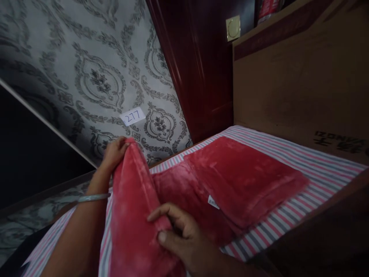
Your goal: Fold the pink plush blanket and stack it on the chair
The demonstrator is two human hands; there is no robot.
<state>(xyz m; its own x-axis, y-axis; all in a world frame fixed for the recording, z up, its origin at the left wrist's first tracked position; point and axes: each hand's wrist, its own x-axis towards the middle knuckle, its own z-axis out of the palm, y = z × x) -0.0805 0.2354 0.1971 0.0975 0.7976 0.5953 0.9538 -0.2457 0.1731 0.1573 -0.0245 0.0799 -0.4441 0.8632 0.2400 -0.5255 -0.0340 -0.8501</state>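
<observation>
A red plush fabric piece (245,173) lies partly folded on a striped cloth, its far portion flat. Its near portion is lifted, with both hands on it. My left hand (114,153) grips the raised far corner, fingers closed over the edge; a pale bangle (92,197) circles that wrist. Closer to me, my right hand (178,231) pinches the same lifted edge between thumb and fingers. A small white label (213,202) sticks out at the fold in the middle of the fabric.
The striped cloth (276,231) covers the surface beneath. A large cardboard box (300,84) stands at the right back, beside a dark red glossy panel (198,77). Patterned wallpaper (100,79) bears a paper marked 277 (132,115). A dark panel (34,154) is at left.
</observation>
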